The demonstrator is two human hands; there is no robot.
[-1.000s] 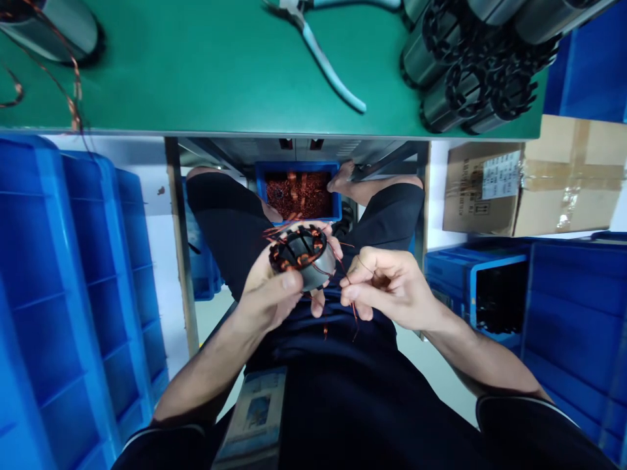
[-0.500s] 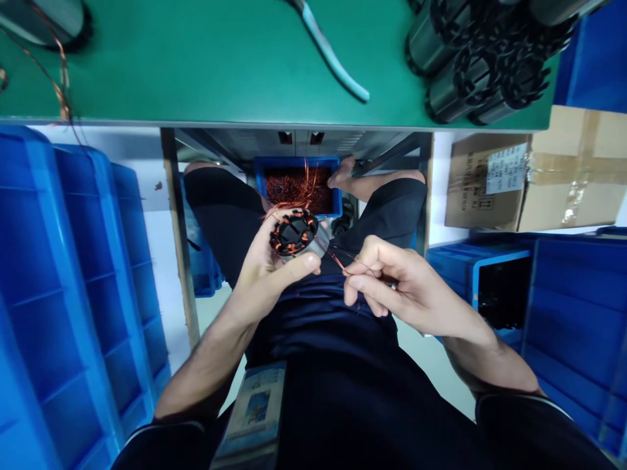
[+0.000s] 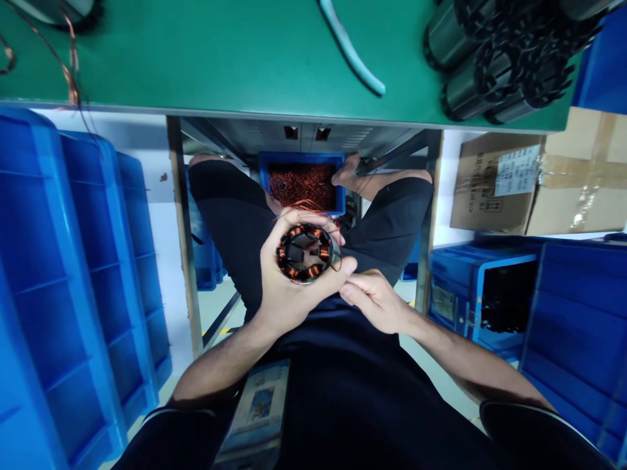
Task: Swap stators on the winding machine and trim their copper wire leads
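Note:
A round metal motor stator (image 3: 306,252) with copper windings inside sits in my left hand (image 3: 289,287), whose fingers wrap round its rim, above my lap. My right hand (image 3: 375,301) is just to its right, thumb and forefinger pressed together at the stator's lower right edge. What they pinch is too small to make out. A few loose copper strands stick out behind the stator.
A blue bin (image 3: 302,185) of copper wire scrap stands on the floor between my knees. The green bench (image 3: 220,59) above carries blue-handled pliers (image 3: 351,49) and several black stators (image 3: 499,59). Blue crates (image 3: 63,274) stand left and right; a cardboard box (image 3: 529,183) sits at right.
My right hand moved in from pulling a copper strand to touch the stator's edge. My left hand turned the stator so its open face points toward me.

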